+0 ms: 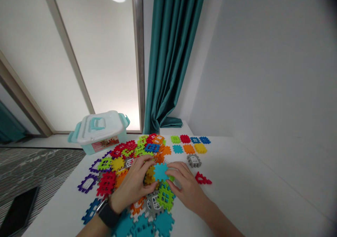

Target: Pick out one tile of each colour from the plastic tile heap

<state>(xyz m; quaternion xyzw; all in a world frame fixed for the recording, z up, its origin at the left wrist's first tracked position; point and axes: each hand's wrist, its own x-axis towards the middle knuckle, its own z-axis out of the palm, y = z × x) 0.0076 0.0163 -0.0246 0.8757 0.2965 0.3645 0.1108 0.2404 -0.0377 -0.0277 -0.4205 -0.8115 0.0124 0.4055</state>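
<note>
Between my two hands is a light blue interlocking building tile (160, 172) with notched edges. My left hand (135, 179), a dark watch on its wrist, curls its fingers and thumb at the tile's left edge. My right hand (185, 184) pinches the right edge, where a bit of green (171, 177) shows by its fingers. A yellow tile (149, 175) lies behind the left fingers, partly hidden. Just below is a lime green window tile (165, 196), with a grey tile (153, 203) beside it.
A heap of coloured tiles (106, 183) spreads left on the white table (226, 202). Several tiles stand in rows at the back right, including an orange one (189, 149). A grey tile (194, 160) and red triangular piece (203, 178) lie nearer. A lidded box (102, 128) stands behind.
</note>
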